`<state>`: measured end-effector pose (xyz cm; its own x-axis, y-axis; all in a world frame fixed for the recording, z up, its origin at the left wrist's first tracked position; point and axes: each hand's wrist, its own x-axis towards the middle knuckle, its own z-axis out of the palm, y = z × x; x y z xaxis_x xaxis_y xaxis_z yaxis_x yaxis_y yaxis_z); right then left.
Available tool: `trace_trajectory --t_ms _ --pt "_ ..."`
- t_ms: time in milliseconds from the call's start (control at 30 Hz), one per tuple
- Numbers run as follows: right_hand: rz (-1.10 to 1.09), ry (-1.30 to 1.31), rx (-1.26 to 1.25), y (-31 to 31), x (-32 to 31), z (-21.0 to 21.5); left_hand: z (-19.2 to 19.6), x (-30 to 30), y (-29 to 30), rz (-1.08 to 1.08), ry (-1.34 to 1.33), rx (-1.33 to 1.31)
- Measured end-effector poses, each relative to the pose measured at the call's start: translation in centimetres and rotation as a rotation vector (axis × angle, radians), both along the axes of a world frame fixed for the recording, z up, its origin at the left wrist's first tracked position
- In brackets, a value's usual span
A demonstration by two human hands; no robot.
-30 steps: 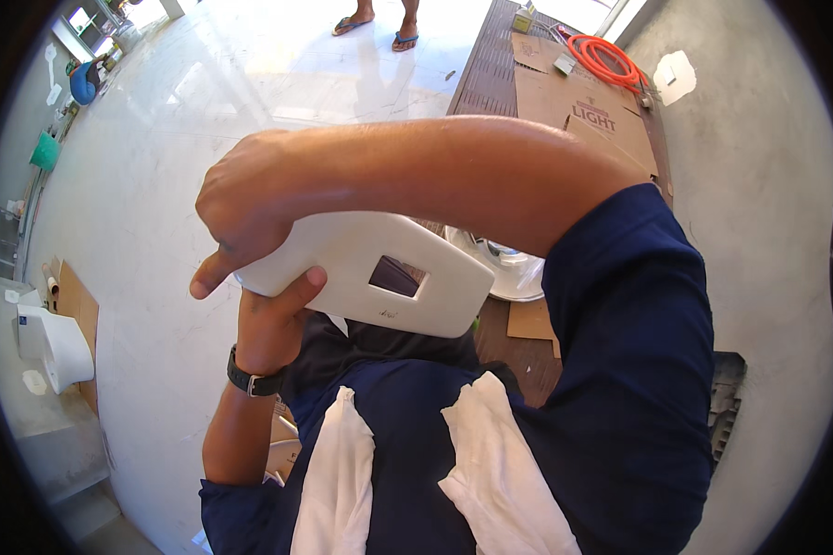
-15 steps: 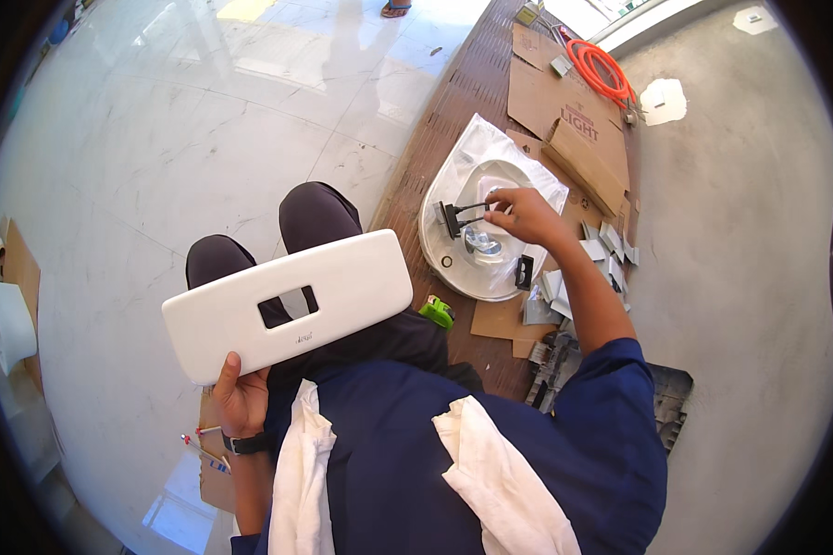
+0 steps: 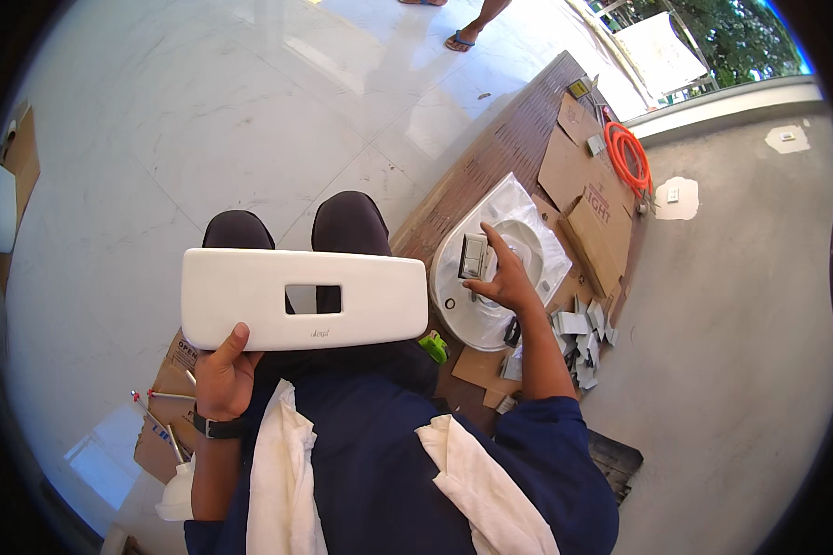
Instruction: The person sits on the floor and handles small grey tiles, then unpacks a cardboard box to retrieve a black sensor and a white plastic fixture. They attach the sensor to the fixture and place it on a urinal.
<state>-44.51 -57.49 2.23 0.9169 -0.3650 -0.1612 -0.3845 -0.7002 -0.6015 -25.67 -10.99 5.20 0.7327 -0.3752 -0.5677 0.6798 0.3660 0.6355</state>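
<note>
Smooth glossy white lid (image 3: 236, 298), matt brown cardboard (image 3: 594, 244), shiny tiled floor (image 3: 111, 185)

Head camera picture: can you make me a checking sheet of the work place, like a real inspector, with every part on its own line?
Surface: brown ribbed platform, partly under cardboard.
Job's things: white panel with a rectangular opening; small two-part grey piece; white rounded fixture, partly wrapped in clear plastic.
Clutter: pale loose offcuts beside the fixture; bright green object near the panel's right end.
Hands: left hand grips the panel's lower edge; right hand holds the small piece.
Cables: orange coil near the platform's far end; hose or cable, can't tell.
Surroundings: light tiled floor, grey wall, another person's sandalled feet.
</note>
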Motion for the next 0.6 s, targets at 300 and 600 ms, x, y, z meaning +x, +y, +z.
trace_trajectory --t_ms 300,600 --pt "0.144 -0.143 0.625 3.2 4.5 9.8 -1.3 1.8 0.1 -0.008 -0.321 0.144" --pt "0.731 -0.136 1.071 11.8 16.8 10.7 0.0 4.6 1.9 -0.107 -0.225 0.258"
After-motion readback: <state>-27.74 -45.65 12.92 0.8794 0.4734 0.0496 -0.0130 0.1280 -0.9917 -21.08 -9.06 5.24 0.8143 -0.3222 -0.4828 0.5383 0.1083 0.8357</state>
